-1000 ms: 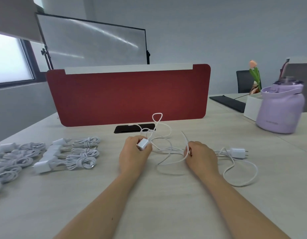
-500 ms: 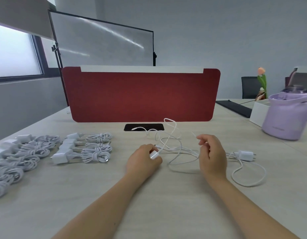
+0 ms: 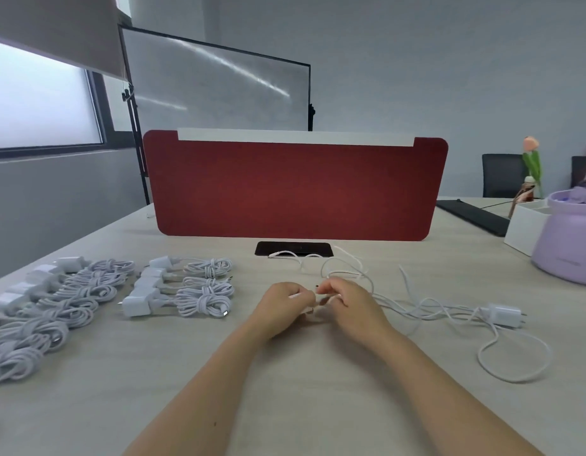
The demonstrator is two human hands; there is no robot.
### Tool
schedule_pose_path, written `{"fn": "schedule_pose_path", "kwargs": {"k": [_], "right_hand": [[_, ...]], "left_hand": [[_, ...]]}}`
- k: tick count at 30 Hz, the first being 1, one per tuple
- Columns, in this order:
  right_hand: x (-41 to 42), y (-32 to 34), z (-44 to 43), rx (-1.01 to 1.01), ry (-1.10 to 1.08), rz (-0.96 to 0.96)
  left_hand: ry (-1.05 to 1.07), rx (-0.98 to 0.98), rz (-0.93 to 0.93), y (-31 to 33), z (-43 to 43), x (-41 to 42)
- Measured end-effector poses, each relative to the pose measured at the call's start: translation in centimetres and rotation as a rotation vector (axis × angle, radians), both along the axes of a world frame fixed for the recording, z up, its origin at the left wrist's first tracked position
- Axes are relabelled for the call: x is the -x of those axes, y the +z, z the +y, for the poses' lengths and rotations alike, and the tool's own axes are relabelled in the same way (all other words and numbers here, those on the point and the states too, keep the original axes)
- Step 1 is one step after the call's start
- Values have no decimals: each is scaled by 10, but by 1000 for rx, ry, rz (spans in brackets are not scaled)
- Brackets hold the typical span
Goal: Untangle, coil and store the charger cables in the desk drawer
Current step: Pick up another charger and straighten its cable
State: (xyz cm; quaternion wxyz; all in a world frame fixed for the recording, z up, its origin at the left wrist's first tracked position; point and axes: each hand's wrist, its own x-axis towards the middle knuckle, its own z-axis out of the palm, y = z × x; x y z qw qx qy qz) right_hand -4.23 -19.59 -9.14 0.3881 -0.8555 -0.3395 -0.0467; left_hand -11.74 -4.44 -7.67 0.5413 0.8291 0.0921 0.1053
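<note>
Coiled chargers (image 3: 202, 291) line the desk's (image 3: 301, 406) left edge; left hand (image 3: 278, 307) and right hand (image 3: 354, 304) pinch the tangled cable (image 3: 426, 312); storing, I'd say, remains

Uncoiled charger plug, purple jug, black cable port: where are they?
uncoiled charger plug (image 3: 503, 314), head view, white body.
purple jug (image 3: 567, 251), head view, side wall.
black cable port (image 3: 293, 248), head view, dark cover.

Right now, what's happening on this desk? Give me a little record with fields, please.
Left hand: pinches the loose cable
Right hand: pinches the same cable, close beside the left
White plug: lies on the table, right of the hands
Coiled chargers: bundled, in rows on the left
Stage: loose cable not yet coiled
</note>
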Motion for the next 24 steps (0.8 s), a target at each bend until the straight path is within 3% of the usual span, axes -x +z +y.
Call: {"fn": "schedule_pose_path", "kwargs": {"k": [4,6,8,11,16,21,24], "right_hand": [[-17,-9,-6,-37,-90,10],[-18,-11,-5,-86,-128,-138],[-19,-13,-6,-138,-164,-358],[-21,-9,-12,-262,-216,-451],[-10,0,-16,-477,-194,-204],[0,15,-15,-695,-64,23],[6,20,-14,-717,21,255]], "left_hand": [[90,428,17,5,10,-5],[118,592,3,6,11,-8],[108,666,1,8,9,-6],[83,667,10,9,7,-3],[-2,501,76,10,10,3],[-183,473,136,20,-1,16],[-334,480,173,24,-6,18]]}}
